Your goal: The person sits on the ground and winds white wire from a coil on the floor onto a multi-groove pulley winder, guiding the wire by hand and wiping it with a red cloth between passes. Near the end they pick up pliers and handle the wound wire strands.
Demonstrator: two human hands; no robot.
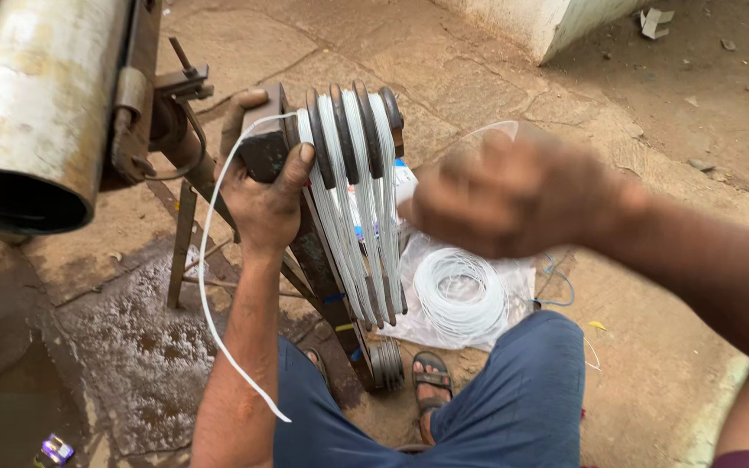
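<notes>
Down at the bottom of the frame, blue trouser knees (513,399) spread either side of a sandalled foot (431,381) on the cracked stone floor (496,78), and a loose tail of white wire (210,286) loops thin and smooth up the lower left, past the forearm. Follow it up and there's the left hand (266,195), centre left, its grip clamped on the dark metal block at the head of the winding former (353,130), thumb pressed flat against the first groove, fingers curled over the far side. The wire runs right under that thumb and onto the former: a stepped, ribbed piece, dark worn dividers with glossy white turns packed in each slot, stretching down a rusty bar toward the knees. Right hand (513,195) at centre right, blurred, fist-shaped, just beside the former; whether its grip is closed on the wire I cannot tell. Beyond it, a flat round coil of white wire (461,290) lies on a clear plastic bag (418,321). Upper left, a big dull metal cylinder (32,104), scuffed and rusted, sits on a rusty stand (182,243).
</notes>
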